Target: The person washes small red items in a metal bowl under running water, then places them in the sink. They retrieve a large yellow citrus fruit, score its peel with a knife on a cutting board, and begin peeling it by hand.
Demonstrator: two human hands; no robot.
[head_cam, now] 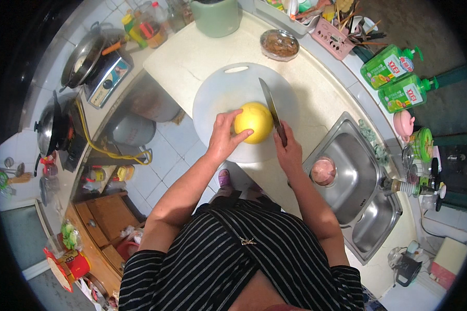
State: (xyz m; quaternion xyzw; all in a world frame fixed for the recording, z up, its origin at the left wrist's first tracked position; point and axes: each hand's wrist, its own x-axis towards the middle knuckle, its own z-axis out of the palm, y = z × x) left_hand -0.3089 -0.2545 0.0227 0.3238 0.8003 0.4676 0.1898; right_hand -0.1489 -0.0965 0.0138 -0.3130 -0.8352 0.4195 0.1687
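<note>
A round yellow fruit (253, 122), which looks like a melon or pomelo, rests on a round white plastic cutting board (214, 93). My left hand (225, 134) holds its left side, with the thumb and fingers spread around it. In my right hand (288, 149) is a kitchen knife (270, 100), gripped by its dark handle. The blade points away from me and stands close along the fruit's right side; whether it touches the skin I cannot tell. The fruit's visible skin looks whole.
Right of the board, a double stainless steel sink (350, 155) holds a bowl of pinkish contents (323, 171). A wrapped dish of brown food (279, 44) and a green container (215, 18) stand behind the board. Green pump bottles (402, 95) line the ledge. The counter edge (179, 110) drops off at left.
</note>
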